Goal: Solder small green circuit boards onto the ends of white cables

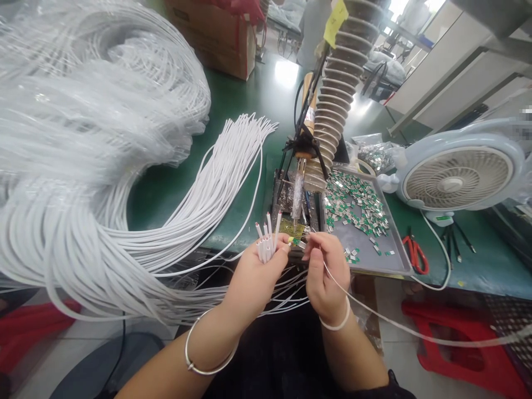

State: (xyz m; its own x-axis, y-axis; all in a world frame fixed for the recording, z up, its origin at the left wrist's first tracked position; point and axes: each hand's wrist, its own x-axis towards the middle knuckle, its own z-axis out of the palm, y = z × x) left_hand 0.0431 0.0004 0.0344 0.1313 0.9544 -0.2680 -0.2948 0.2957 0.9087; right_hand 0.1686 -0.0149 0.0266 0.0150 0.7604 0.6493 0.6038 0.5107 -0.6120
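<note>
OK, wires [266, 247] in L grip [258, 277]

The left edge cuts off the plastic-wrapped coil of white cables [103, 102], the top edge the ribbed grey hose [341, 72]; detail on the small green-and-silver boards [376, 218] is too fine.

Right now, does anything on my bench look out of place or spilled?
Only minor things: one white cable bows away from the bundle on the green bench, and a few connectors lie apart from the main heap in the tray. I see no clear spill or damage.
</note>
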